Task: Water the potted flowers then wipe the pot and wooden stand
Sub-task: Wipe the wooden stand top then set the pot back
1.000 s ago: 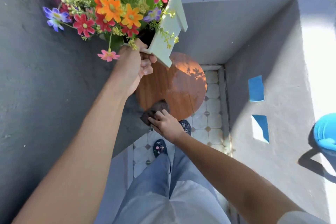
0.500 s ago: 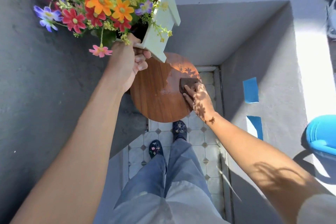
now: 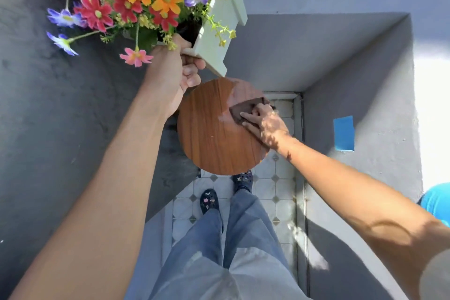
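A person's left hand (image 3: pixel 174 75), closed around the base of a white pot (image 3: pixel 216 31) of mixed flowers (image 3: pixel 136 0), holds it lifted in the upper left of the frame, clear of the round wooden stand (image 3: pixel 209 134) at centre. The right hand (image 3: pixel 264 122), fingers spread flat, presses a dark brown cloth (image 3: pixel 246 108) onto the stand's upper right edge, where sunlight falls. The unwiped wood runs from that hand toward lower left, so the right hand is judged the one placed to sweep across it, while the pot hangs above the stand's upper rim awaiting return. Counted: one pot, one stand, one cloth, two hands. Two blue patches show at the right: one on the wall (image 3: pixel 343 133), one at the frame edge (image 3: pixel 437 201).
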Motion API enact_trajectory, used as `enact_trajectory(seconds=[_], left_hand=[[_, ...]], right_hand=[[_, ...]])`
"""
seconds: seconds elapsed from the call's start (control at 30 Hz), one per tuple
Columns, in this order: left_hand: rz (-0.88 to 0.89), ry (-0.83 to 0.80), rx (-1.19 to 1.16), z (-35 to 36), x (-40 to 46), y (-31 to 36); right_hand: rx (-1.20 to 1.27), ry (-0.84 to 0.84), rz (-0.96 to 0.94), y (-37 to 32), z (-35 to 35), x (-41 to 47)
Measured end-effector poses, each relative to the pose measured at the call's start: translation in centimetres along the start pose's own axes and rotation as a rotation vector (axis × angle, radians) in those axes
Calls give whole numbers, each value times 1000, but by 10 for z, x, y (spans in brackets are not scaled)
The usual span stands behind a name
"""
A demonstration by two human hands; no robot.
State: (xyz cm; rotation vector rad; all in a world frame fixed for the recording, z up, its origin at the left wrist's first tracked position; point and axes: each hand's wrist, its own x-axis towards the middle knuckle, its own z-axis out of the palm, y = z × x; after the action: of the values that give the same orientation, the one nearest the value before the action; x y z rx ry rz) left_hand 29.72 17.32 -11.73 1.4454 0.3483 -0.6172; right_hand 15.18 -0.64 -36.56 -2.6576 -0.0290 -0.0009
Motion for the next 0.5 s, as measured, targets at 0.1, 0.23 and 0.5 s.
enact_trajectory(seconds=[0.1, 0.23, 0.5], left_hand=[[7, 9, -8, 2, 5, 3], [7, 13, -14, 5, 11, 8], [14, 22, -28, 12, 26, 20]], right_hand=[[128, 167, 417, 12, -7, 39], [-29, 104, 263, -26, 9, 32], [116, -197, -512, -80, 46, -22]])
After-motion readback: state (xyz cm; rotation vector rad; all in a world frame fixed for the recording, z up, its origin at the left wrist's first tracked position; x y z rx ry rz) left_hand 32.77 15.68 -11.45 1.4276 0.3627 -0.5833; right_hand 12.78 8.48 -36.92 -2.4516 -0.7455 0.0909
